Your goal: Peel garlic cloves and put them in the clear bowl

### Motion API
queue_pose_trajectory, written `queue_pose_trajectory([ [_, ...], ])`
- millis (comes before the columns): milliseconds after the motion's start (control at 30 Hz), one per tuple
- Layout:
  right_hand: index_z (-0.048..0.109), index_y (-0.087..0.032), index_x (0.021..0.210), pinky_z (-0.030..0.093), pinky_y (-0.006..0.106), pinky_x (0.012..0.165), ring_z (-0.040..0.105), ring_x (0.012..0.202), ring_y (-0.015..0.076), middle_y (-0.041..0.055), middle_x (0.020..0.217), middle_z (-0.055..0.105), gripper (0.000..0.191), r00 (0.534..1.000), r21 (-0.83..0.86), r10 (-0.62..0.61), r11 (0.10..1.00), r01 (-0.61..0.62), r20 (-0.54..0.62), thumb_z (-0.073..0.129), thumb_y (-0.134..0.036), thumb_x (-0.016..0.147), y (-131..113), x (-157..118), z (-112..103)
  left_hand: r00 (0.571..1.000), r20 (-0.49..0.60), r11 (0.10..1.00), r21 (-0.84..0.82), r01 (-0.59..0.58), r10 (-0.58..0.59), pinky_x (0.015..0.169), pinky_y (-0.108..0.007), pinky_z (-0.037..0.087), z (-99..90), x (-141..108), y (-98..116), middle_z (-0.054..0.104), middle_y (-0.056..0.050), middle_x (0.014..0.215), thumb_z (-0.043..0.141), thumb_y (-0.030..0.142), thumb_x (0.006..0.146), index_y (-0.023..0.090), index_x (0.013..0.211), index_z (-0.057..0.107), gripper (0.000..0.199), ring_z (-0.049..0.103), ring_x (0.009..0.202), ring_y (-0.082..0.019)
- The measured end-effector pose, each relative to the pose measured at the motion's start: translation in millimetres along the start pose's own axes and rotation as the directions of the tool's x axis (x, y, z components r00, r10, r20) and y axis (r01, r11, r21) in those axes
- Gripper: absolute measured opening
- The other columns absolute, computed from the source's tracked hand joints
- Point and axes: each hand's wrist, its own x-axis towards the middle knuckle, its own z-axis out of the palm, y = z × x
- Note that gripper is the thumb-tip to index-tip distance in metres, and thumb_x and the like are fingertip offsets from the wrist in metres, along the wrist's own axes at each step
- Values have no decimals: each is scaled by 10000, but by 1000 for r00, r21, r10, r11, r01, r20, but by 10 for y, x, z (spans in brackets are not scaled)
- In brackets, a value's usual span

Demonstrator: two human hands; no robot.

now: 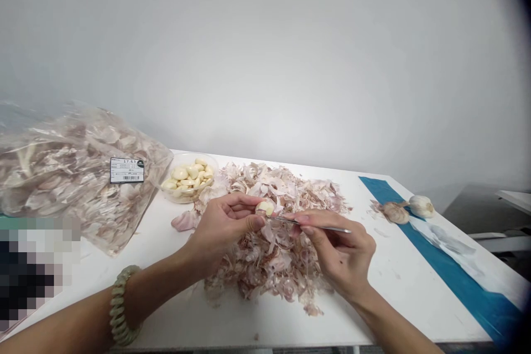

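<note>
My left hand point(222, 227) holds a pale garlic clove point(264, 208) between thumb and fingertips, with some skin still on it. My right hand point(340, 248) pinches slim metal tweezers point(319, 225), whose tip reaches the clove from the right. Both hands hover above a large heap of papery pink-white garlic skins point(265, 271). A coiled, pale green bracelet point(120, 305) circles my left wrist. A loose pinkish garlic piece point(185, 221) lies just beyond my left hand, at the heap's edge.
A clear bowl of peeled cloves point(187, 178) stands at the far left of the white table point(398, 282). Beside it lies a plastic bag of skins point(70, 177) with a price label point(126, 170). Whole garlic bulbs point(421, 206) rest on a blue strip point(456, 265) at the right.
</note>
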Motion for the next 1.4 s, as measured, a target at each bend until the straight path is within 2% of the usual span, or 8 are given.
queue_pose_trajectory([
  [233,682,-271,978,588,257,521,683,641,128,11,902,735,383,999,46,-8,999,6,42,541,20,773,12,21,-6,1000,-9,1000,-1,-27,27,728,-274,510,-16,-1,-43,728,-59,808,822,209,574,163,867,693,323,662,796,-184],
  [433,679,-241,954,588,253,539,677,643,123,12,882,730,319,999,69,16,997,-18,38,564,0,780,-3,30,15,1000,10,1000,-15,7,-7,677,-249,514,10,-5,25,732,-51,774,829,176,556,167,833,690,311,669,749,-168],
  [533,674,-232,941,574,247,534,662,598,108,18,867,722,279,998,101,61,993,-63,20,556,-22,800,21,22,5,996,82,999,-29,21,-18,670,-228,508,20,-3,67,729,-45,782,833,186,554,178,847,689,327,666,760,-158],
  [700,679,-234,901,540,239,494,634,547,101,10,787,712,196,993,174,114,979,-108,-21,574,-90,819,79,24,-21,974,224,1000,6,23,-24,710,-223,499,-13,9,102,694,-85,1039,765,311,665,213,1000,700,355,646,857,-157],
  [833,680,-240,901,525,228,482,629,557,102,3,766,710,201,993,203,115,972,-117,19,570,-91,821,77,39,-19,956,286,996,67,51,-68,721,-259,494,-39,19,107,709,-81,981,728,310,713,241,1028,702,324,643,828,-166],
  [1000,681,-249,921,533,234,498,629,566,100,11,810,712,247,992,240,122,962,-128,41,567,-59,811,78,39,-7,963,270,999,51,14,-27,768,-272,478,-44,33,86,708,-63,959,738,267,706,212,970,708,272,628,853,-163],
  [1233,687,-247,915,545,250,507,634,558,104,19,828,724,265,994,236,101,966,-107,40,562,-41,804,88,40,-10,978,209,1000,-31,4,2,673,-224,471,-20,22,58,680,-18,805,762,276,678,191,925,702,267,597,716,-110],
  [1400,686,-255,912,548,242,519,640,562,97,12,841,730,269,993,229,105,967,-114,51,554,-45,809,79,43,-17,982,188,999,-50,7,3,651,-191,458,-1,-1,64,676,-7,786,770,271,670,202,904,708,251,593,718,-96],
])
